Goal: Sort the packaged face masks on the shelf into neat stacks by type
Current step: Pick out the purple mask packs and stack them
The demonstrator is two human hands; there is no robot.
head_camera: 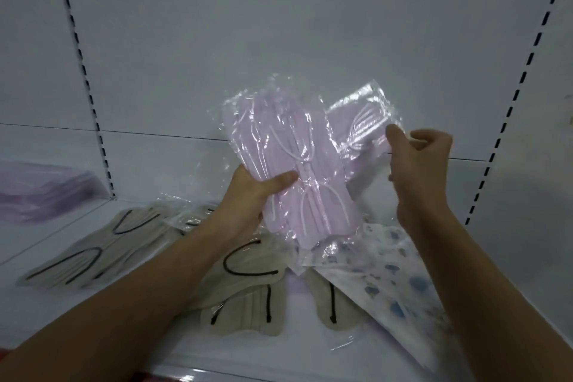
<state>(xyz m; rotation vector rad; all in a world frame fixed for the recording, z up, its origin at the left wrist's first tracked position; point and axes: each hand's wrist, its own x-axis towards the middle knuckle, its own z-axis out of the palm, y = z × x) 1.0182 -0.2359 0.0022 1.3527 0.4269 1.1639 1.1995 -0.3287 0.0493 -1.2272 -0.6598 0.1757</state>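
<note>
Fingers of left hand (248,192) grip pink pack (297,170) (long axis upright, tilted left); right hand (415,164) pinches another.

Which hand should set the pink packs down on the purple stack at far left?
Left, probably. The left hand already grips the bigger pink mask pack and is nearer the purple stack. The right hand only pinches the second pink pack and would have to cross over.
</note>
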